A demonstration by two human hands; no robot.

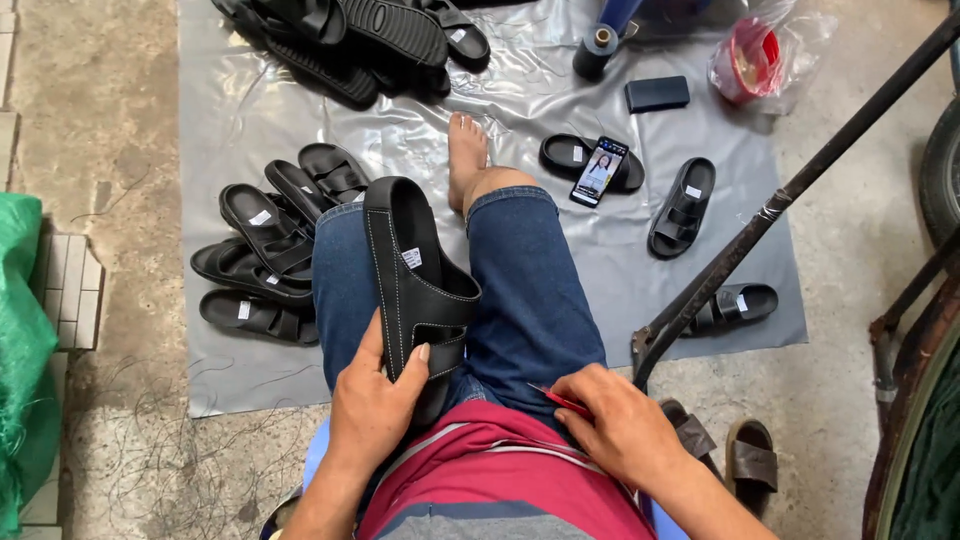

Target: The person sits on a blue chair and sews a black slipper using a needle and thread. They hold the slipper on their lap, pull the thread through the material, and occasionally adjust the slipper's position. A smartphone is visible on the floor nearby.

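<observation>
At the far left a green mesh sack (20,340) is being cropped by the frame edge, and just right of it a heap of black sandals (270,255) is being kept on the grey plastic sheet (560,280), with a second heap of black sandals (350,35) lying at the sheet's top edge. Over the left thigh of the blue jeans (530,290) a black sandal (415,280) is being gripped at its heel end by the left hand (375,405), the fingers wrapped round the sole's rim and the thumb pressed on the strap (white stitching is showing along the edge). Lower and to the right, a small red tool (560,400) is being pinched in the right hand (620,425), which is being rested on the lap, closed narrowly around it. Beyond the knee a phone (598,171) is being propped on a single sandal (560,155), and further right a dark metal bar (800,190) is being seen slanting across the sheet.
</observation>
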